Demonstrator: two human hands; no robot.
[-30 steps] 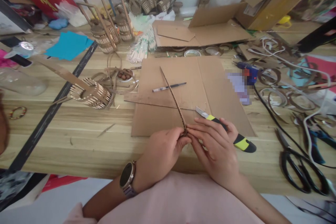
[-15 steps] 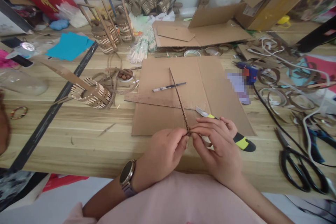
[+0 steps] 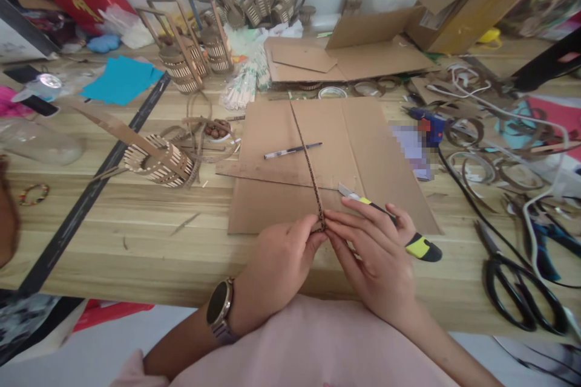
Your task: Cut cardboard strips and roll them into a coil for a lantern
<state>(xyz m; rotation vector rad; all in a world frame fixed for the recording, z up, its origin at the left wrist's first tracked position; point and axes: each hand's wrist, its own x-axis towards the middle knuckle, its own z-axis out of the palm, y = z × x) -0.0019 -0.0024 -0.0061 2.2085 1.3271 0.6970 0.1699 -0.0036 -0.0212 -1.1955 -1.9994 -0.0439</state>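
Observation:
Both hands pinch the near end of a thin corrugated cardboard strip [image 3: 308, 160] that stands on edge and runs away from me over a flat cardboard sheet [image 3: 376, 151]. My left hand [image 3: 276, 266], a watch on its wrist, grips the strip from the left with thumb and fingers closed. From the right, my right hand [image 3: 376, 254] holds the same end with its fingertips. A utility knife [image 3: 420, 247] with a yellow and black handle lies under my right hand. A wooden ruler [image 3: 263, 172] and a pen [image 3: 293, 149] lie on the sheet.
Black scissors [image 3: 521, 290] and pliers lie at the right among cables and cardboard rings. A blue glue gun [image 3: 431, 124] sits right of the sheet. Slatted cardboard baskets [image 3: 158, 163] stand at the left and back, near blue paper [image 3: 118, 78] and a long black ruler [image 3: 91, 187].
The far end of the strip has swung from left to nearly straight away from me. Both hands kept their pinch on its near end and shifted slightly.

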